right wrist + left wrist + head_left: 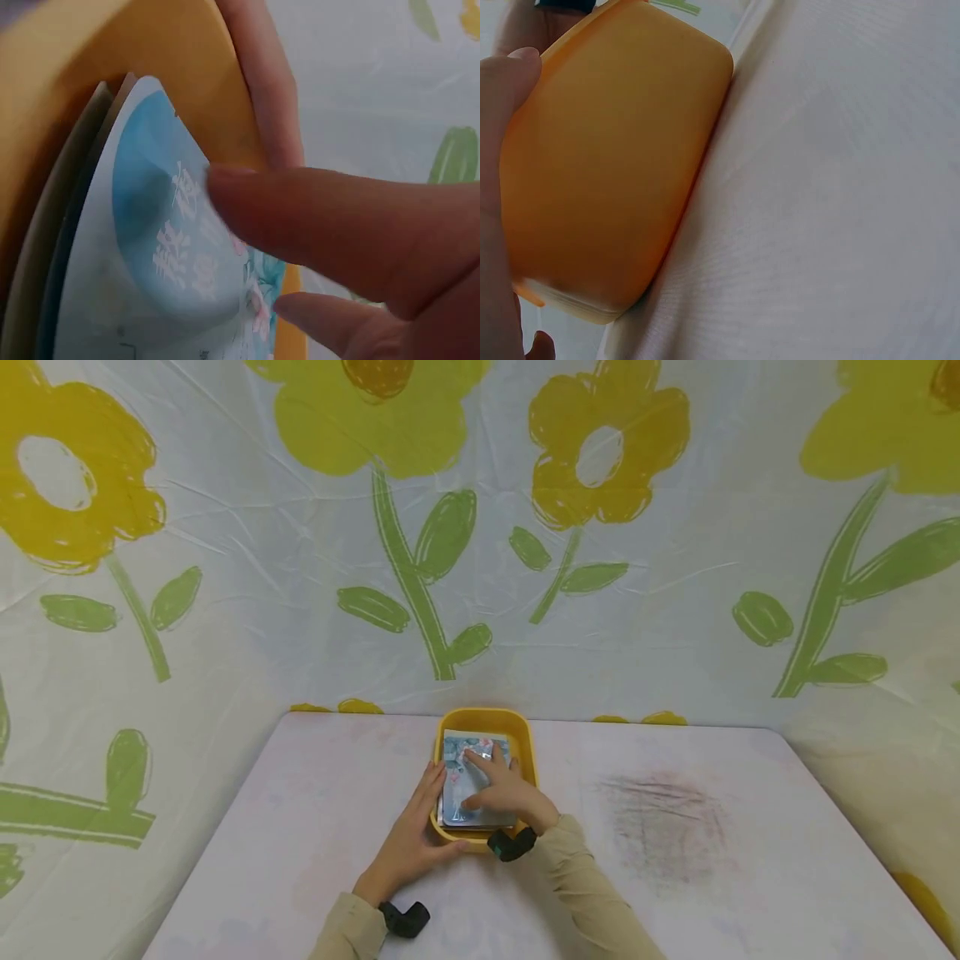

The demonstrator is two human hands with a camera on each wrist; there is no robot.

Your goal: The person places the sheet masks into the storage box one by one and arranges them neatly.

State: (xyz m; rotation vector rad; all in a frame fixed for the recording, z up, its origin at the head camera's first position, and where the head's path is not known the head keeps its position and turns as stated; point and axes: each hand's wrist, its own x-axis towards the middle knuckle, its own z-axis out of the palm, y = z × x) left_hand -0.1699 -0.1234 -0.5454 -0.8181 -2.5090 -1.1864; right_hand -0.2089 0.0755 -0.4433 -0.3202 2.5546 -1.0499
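A yellow plastic bin (491, 718) stands near the table's back edge. Stacked inside it are several flat packets; the top one (457, 789) is pale blue with pink flowers and white characters. My left hand (411, 837) lies against the bin's left front corner, fingers along the left wall and thumb at the front rim. In the left wrist view the thumb (525, 71) touches the outer wall. Over the top packet my right hand (504, 787) is spread, its fingers apart. In the right wrist view its fingertips are close to the packet's face; firm contact is unclear.
The pale table (337, 793) carries a dark smudged patch (667, 827) on the right. Behind it and at both sides hangs a white cloth (660, 610) with yellow flowers. Each wrist wears a black device (405, 919).
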